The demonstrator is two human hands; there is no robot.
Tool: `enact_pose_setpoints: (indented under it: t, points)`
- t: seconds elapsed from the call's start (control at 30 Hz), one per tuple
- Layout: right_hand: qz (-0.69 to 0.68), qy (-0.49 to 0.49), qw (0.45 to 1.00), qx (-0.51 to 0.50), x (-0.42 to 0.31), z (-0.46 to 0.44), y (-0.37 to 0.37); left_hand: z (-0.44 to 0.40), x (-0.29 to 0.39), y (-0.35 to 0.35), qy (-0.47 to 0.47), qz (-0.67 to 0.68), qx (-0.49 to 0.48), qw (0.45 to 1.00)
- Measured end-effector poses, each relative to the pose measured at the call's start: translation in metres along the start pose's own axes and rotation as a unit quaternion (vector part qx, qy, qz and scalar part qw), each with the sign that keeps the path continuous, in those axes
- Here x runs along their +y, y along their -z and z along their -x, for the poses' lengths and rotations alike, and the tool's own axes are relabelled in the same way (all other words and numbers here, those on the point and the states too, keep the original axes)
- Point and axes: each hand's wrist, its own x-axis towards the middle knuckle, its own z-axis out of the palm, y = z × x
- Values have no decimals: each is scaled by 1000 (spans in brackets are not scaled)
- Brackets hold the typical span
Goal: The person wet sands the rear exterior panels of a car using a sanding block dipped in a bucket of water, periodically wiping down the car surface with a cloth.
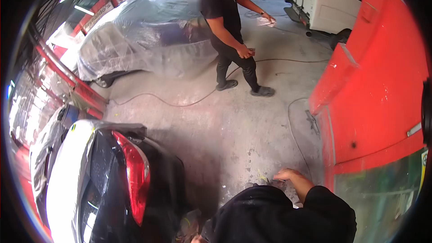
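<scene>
My right hand (287,174) is out in front of my black shirt, over the concrete floor, its fingers pointing left and nothing visible in them. Only a small part of my left hand (196,239) shows at the bottom edge; its fingers are mostly cut off. Beside it is a crumpled, see-through piece that looks like plastic (189,225). Left of that stands the rear of a dark car (166,175) with a red tail light (135,171). A white cover (67,175) lies over part of this car.
Another person (229,22) in black walks ahead, holding small items in both hands. Behind them is a car under plastic sheeting (144,40). A hose (175,105) crosses the floor (202,130). To the right are a red panel (378,85) and a white van (328,9).
</scene>
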Motion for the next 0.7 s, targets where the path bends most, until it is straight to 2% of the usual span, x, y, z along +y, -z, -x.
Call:
enact_pose_setpoints:
  t: [0.07, 0.17, 0.37, 0.47, 0.57, 0.67, 0.7]
  points:
    - [-5, 9, 999, -30, 6, 8, -6, -10, 15, 1, 2, -15, -5, 1000]
    - [-27, -33, 998, -55, 19, 11, -20, -24, 36, 0, 4, -37, -18, 999]
    - [-185, -101, 977, -42, 40, 33, -57, -54, 72, -8, -10, -79, -53, 995]
    - [-195, -97, 975, -53, 59, 11, -78, -65, 91, -12, -20, -94, -62, 993]
    - [-129, -108, 986, -21, 57, -4, -81, -72, 111, -15, -30, -111, -73, 991]
    - [-120, -78, 990, -15, 36, 14, -64, -77, 124, -21, -38, -126, -76, 988]
    - [-119, -63, 991, -17, 45, -7, -70, -76, 130, -24, -42, -130, -77, 988]
